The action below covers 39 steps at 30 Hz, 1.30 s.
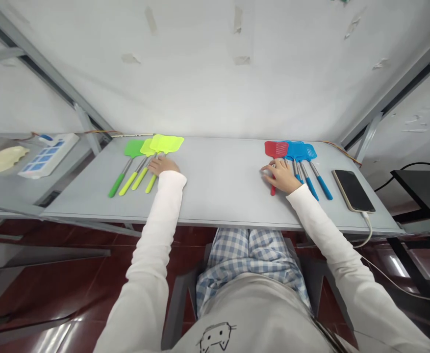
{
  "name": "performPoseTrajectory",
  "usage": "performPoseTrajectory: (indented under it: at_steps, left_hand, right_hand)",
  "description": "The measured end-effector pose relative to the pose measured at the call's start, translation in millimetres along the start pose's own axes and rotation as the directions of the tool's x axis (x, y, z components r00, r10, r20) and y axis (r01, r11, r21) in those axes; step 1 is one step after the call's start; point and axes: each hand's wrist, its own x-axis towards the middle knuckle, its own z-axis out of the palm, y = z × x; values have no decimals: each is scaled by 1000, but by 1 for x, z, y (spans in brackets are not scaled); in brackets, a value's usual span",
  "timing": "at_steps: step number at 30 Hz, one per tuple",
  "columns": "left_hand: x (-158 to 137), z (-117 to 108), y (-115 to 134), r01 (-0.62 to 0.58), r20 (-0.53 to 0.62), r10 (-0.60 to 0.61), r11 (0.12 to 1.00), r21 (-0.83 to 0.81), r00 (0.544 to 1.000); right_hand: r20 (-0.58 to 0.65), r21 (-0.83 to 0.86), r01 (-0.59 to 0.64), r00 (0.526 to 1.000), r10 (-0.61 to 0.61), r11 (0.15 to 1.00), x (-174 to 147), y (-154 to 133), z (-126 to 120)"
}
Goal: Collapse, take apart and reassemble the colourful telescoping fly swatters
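Observation:
On the left of the grey table, a green fly swatter and several yellow-green fly swatters lie side by side, their heads partly overlapping. My left hand rests over the shafts of the rightmost yellow-green ones, fingers lying across them and partly covering them. Toward the right lie a red fly swatter and several blue fly swatters. Above the red one's shaft is my right hand, thumb and fingers apart; whether it presses on the shaft I cannot tell. A ring shows on one right-hand finger.
A phone with a white charging cable lies at the table's right end. On the adjoining surface at left are a white-and-blue tray and a pale yellow flat item. A white wall stands behind the table.

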Motion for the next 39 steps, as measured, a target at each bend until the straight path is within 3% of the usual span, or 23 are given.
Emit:
performPoseTrajectory:
  at_steps: [3,6,8,11,13,15,17,22,31,39]
  left_hand:
    - [-2,0,-17,222,-50,-219,972,71,975]
    - [-14,3,-4,25,40,-28,996,81,999]
    - [-26,5,17,-188,103,184,981,39,978]
    - [-46,11,62,-502,106,506,862,-65,856]
    - [-57,17,94,-674,47,680,732,-102,732]
    - [-63,25,121,-775,-23,778,622,-111,628]
    - [-64,33,139,-810,-84,807,573,-126,584]
    - [-56,44,143,-804,-54,816,553,-221,576]
    - [-59,43,135,-798,-33,827,530,-287,561]
    - [-58,33,137,-828,22,855,507,-240,518]
  right_hand:
    - [43,-84,-57,997,60,995,11,1,4]
    - [7,-114,-84,996,85,990,19,0,1]
    - [-67,-80,-32,997,27,996,24,-7,-3]
    - [-198,-43,75,977,-82,996,31,-26,-7]
    - [-233,-55,134,962,-143,989,37,-36,-6]
    - [-229,-73,177,955,-190,981,42,-38,-3]
    - [-229,-85,165,957,-180,983,45,-32,-1]
    - [-232,-121,6,972,-35,993,46,-10,0]
    - [-213,-146,93,969,-123,985,42,-21,0]
    - [-212,-112,56,974,-79,992,46,-20,-7]
